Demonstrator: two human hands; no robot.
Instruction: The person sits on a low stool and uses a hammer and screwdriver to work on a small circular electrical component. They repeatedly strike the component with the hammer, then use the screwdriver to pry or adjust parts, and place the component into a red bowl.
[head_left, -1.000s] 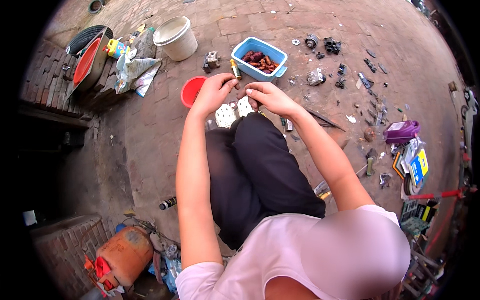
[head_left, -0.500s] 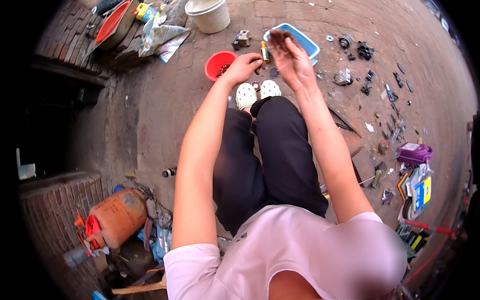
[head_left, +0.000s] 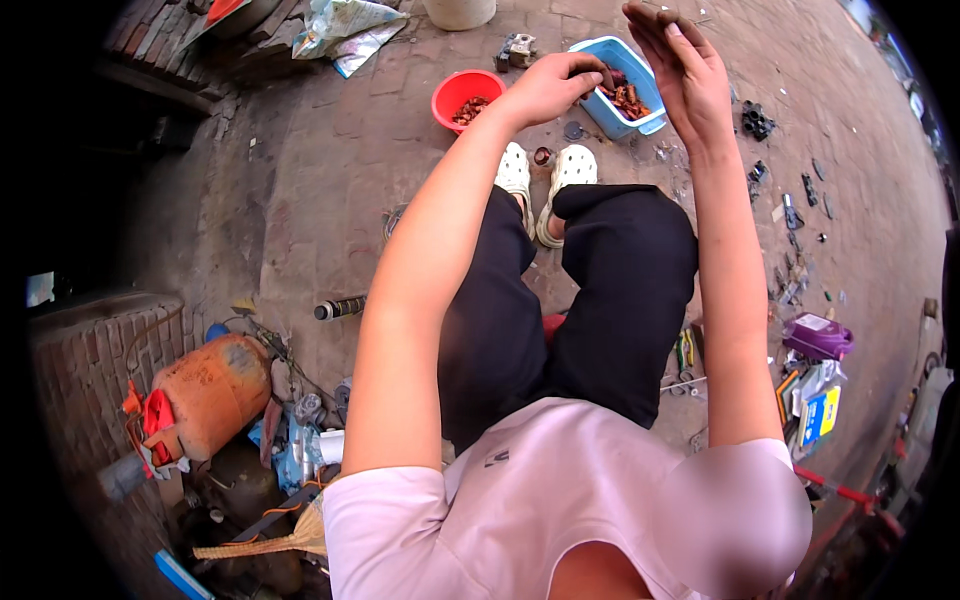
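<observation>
My left hand (head_left: 552, 90) is over the near-left rim of a blue plastic basin (head_left: 612, 127). Its fingers are bent together, with dark tips. Whatever may be pinched there is too small to make out. Inside the basin lie reddish-brown, copper-coloured pieces (head_left: 628, 103). Just right of the basin my right hand (head_left: 692, 85) is raised, palm inward, its blackened fingers stretched out and holding nothing. A red bowl (head_left: 439, 102) with similar pieces stands left of the basin. Between bowl and basin, nearer my shoes, lie a dark disc (head_left: 573, 131) and a small copper-coloured ring (head_left: 543, 156).
Beyond the bowl sits a metal block (head_left: 517, 50), near a pale bucket (head_left: 460, 12). Dark machine parts (head_left: 757, 121) lie scattered to the right, with a purple jug (head_left: 819, 337). At lower left are an orange gas cylinder (head_left: 212, 395) and a broom (head_left: 270, 545).
Both hands have moved right and slightly farther out, while the view has shifted. My left hand has gone from beside the red bowl to the basin, whose contents now show. The right stays open.
</observation>
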